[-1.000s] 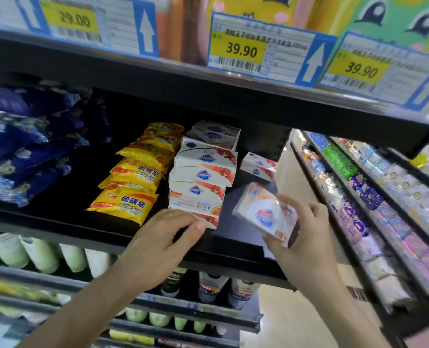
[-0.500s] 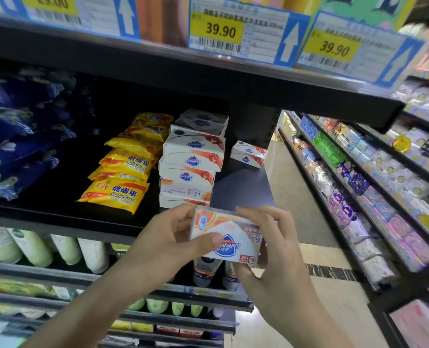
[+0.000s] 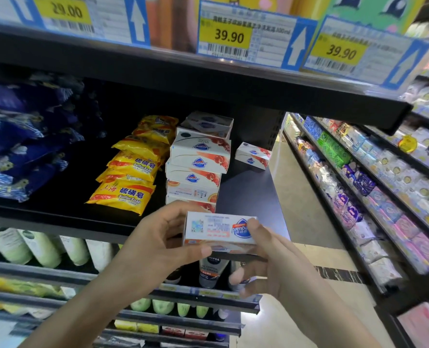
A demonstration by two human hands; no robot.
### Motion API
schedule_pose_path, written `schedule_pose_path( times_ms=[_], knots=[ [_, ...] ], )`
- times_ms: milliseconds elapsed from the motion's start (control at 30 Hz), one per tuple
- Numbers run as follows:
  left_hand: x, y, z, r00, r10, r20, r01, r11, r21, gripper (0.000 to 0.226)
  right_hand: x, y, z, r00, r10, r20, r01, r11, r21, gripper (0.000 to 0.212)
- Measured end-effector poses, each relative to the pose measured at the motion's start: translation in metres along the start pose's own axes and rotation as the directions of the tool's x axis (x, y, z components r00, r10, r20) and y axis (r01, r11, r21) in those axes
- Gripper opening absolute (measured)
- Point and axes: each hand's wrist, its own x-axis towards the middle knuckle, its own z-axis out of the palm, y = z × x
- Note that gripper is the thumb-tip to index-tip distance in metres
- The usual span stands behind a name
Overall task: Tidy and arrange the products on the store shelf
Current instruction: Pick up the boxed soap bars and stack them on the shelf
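Observation:
A white soap box (image 3: 219, 228) with a blue shield logo is held in front of the black shelf (image 3: 57, 219), its printed back side facing me. My left hand (image 3: 163, 243) grips its left end, thumb underneath. My right hand (image 3: 271, 262) pinches its right end, thumb on the top face. Just behind stands a stack of the same soap boxes (image 3: 198, 164). One lone soap box (image 3: 253, 155) lies at the shelf's back right.
Yellow sulfur soap packs (image 3: 130, 179) lie left of the stack, blue bags (image 3: 20, 146) further left. Price tags (image 3: 246, 36) hang on the shelf above. Bottles and tubes (image 3: 209, 270) fill the lower shelves. An aisle with packed shelves (image 3: 358, 184) runs on the right.
The box came down from beside the stack into both hands. It has been turned over, so its printed back now faces me instead of the front.

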Motion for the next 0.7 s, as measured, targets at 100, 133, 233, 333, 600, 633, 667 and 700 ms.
schedule_pose_path(
  times_ms=[100,133,233,333,600,633,667,700],
  knots=[
    [-0.003,-0.001,-0.002,1.0,0.018,0.004,-0.018,1.0,0.003,0.043,0.002,0.002,0.001,0.998,0.0,0.06,-0.002,0.999,0.038,0.054],
    [-0.004,-0.002,-0.003,1.0,0.024,0.005,-0.024,1.0,0.004,0.044,0.002,0.003,0.001,0.997,-0.009,0.076,0.005,0.998,0.056,0.053],
    [-0.006,-0.004,-0.005,1.0,0.028,0.005,-0.028,0.999,-0.022,0.046,0.004,0.005,0.002,0.994,-0.029,0.106,0.015,0.992,0.122,0.052],
    [-0.006,-0.006,-0.006,1.0,0.024,0.01,-0.024,1.0,-0.004,0.051,0.005,0.006,0.004,0.994,-0.05,0.096,0.032,0.984,0.176,0.053],
    [-0.003,-0.009,-0.01,0.995,-0.043,-0.088,0.036,0.996,-0.077,0.047,0.003,0.014,0.003,0.978,-0.186,0.089,0.161,0.958,0.237,0.044],
    [-0.001,-0.008,-0.011,0.987,-0.098,-0.13,0.078,0.985,-0.155,0.037,0.003,0.015,0.003,0.973,-0.207,0.099,0.181,0.959,0.219,0.05],
    [0.0,-0.008,-0.012,0.975,-0.146,-0.167,0.114,0.975,-0.189,0.032,0.003,0.017,0.002,0.968,-0.225,0.113,0.199,0.959,0.199,0.057],
    [0.004,-0.007,-0.011,0.963,-0.19,-0.193,0.154,0.97,-0.186,0.032,0.004,0.018,0.002,0.963,-0.24,0.125,0.215,0.959,0.183,0.062]
  ],
)
